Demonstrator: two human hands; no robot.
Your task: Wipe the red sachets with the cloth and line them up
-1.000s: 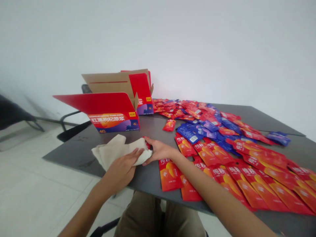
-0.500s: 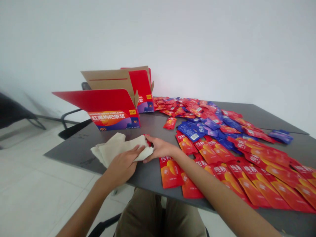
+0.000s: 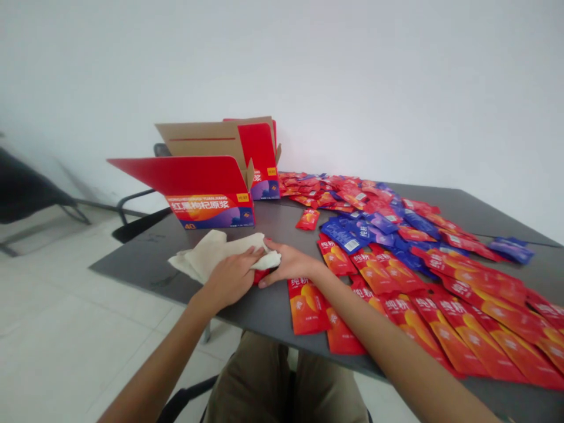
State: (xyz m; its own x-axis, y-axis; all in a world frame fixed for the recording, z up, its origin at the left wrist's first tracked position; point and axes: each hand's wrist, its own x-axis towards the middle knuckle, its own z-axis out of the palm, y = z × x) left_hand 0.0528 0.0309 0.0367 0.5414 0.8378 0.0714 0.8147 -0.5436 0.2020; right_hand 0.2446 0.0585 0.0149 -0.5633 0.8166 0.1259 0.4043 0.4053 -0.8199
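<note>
the left hand (image 3: 233,277) lies across a folded cream cloth (image 3: 214,252) near the front edge of the worktop (image 3: 282,218), its fingers stretched over the cloth; i cannot tell whether they close on it or only press. the right hand (image 3: 286,262) curls around the cloth's right end, gripping a red packet (image 3: 261,276) tucked in there, with the fingers on the far side and the thumb on the near side. most of the packet is hidden by the cloth and the two hands. the cloth's loose folds spread toward the worktop's left corner.

beyond the cloth, by the left end edge, stands a printed box (image 3: 211,210) with its red flap raised; a second box (image 3: 259,144) is behind it, also with raised flaps. a small red sachet (image 3: 307,220) lies to the right of the nearer box, apart from the heap of small sachets (image 3: 339,194) that runs from beside the boxes toward the right. blue sachets (image 3: 346,235) lie at the heap's near side, and one blue packet (image 3: 511,249) is off toward the right. nearer the front edge, flat red pouches (image 3: 308,308) overlap in rows, the right forearm passing over some of them. a dark chair (image 3: 141,226) is past the left end edge.
</note>
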